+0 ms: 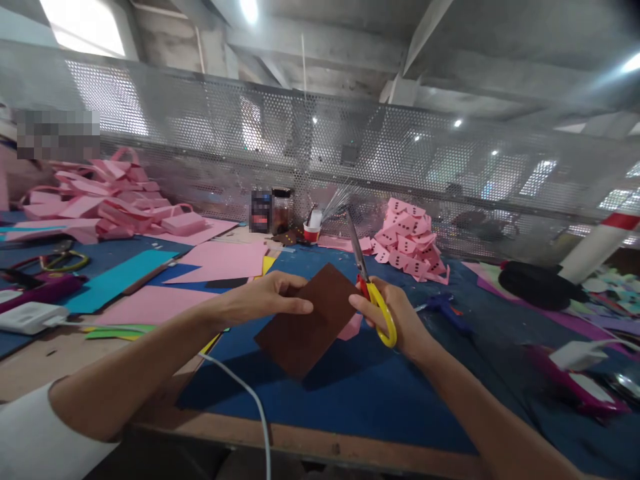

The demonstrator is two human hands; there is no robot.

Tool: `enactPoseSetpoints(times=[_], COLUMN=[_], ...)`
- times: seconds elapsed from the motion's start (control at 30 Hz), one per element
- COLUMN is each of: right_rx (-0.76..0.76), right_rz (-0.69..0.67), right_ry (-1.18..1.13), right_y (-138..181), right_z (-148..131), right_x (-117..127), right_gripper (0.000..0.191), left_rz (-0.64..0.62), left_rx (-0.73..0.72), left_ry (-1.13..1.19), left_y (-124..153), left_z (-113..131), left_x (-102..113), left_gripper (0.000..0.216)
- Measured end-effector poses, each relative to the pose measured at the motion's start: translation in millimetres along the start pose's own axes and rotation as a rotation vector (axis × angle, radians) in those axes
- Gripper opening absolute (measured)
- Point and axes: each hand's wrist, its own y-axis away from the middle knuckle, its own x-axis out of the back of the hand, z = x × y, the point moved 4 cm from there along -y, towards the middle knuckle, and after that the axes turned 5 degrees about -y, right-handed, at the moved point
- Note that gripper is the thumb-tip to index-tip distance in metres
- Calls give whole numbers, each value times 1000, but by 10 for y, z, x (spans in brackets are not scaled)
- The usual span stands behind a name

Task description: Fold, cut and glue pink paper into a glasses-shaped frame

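Note:
Between my hands a dark brown rectangular sheet (313, 327) is held tilted above the blue mat (400, 407). My left hand (277, 293) pinches its upper left side, thumb lying on the face. My right hand (395, 310) is closed round the yellow-handled scissors (384, 317), their blades pointing up and away from the sheet. The right thumb reaches to the sheet's right corner; whether it presses on it I cannot tell. A small pink piece (351, 328) shows partly behind the sheet.
A pile of folded pink paper pieces (100, 200) lies at the left, a dotted pink stack (407, 240) at the back. A blue glue gun (447, 313) lies right of my hand. A white cable (245, 387) crosses the front edge. A perforated metal screen (320, 147) stands behind.

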Motion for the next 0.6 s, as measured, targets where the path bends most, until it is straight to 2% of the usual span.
enactPoseSetpoints(times=[0.17,0.33,0.5,0.6], right_rx=[13,3,-50,-32], right_rz=[-105,-122,-147,-175], right_ry=[-29,-30,-64,-65], right_y=[38,81,116,123], right_z=[-1,2,-20,-42], right_x=[-127,-180,-218,-246], right_gripper=[27,28,26,22], left_rz=[52,138,126,104], left_rx=[3,18,48,88], left_ry=[118,195,213,216], left_y=[-41,-37,-23,-2], left_z=[-39,-78,-78,-56], left_x=[-73,-74,-76,-94], left_gripper=[35,32,36,36])
